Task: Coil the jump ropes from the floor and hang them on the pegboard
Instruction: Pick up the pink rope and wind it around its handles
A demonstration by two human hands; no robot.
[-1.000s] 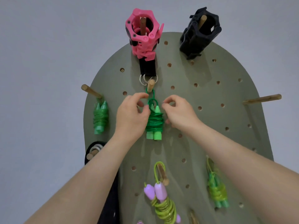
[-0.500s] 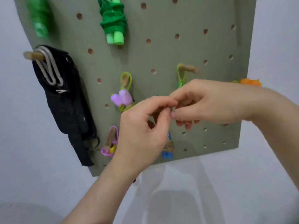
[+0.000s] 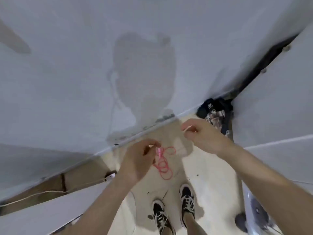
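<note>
- Pink jump rope (image 3: pixel 163 168): loose tangled loops low over the pale floor (image 3: pixel 211 175), in front of the shoes (image 3: pixel 187 199) and near the wall (image 3: pixel 67 82). Can't tell if it is lying there or dangling.
- Likely light, thin, floppy and springy. Loops will snag, so best taken by the pink handle (image 3: pixel 158 151), not mid-cord.
- Left hand (image 3: pixel 137 161): fingers curled just beside the handle. Can't tell if it is gripping.
- Right hand (image 3: pixel 203 136): thumb and forefinger drawn together. Can't tell if they are pinching anything.
- Dark bundle (image 3: pixel 214 112) in the corner.

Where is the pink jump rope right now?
Head view, centre: the pink jump rope is in loose loops just right of the left hand, ahead of the black shoes.
</note>
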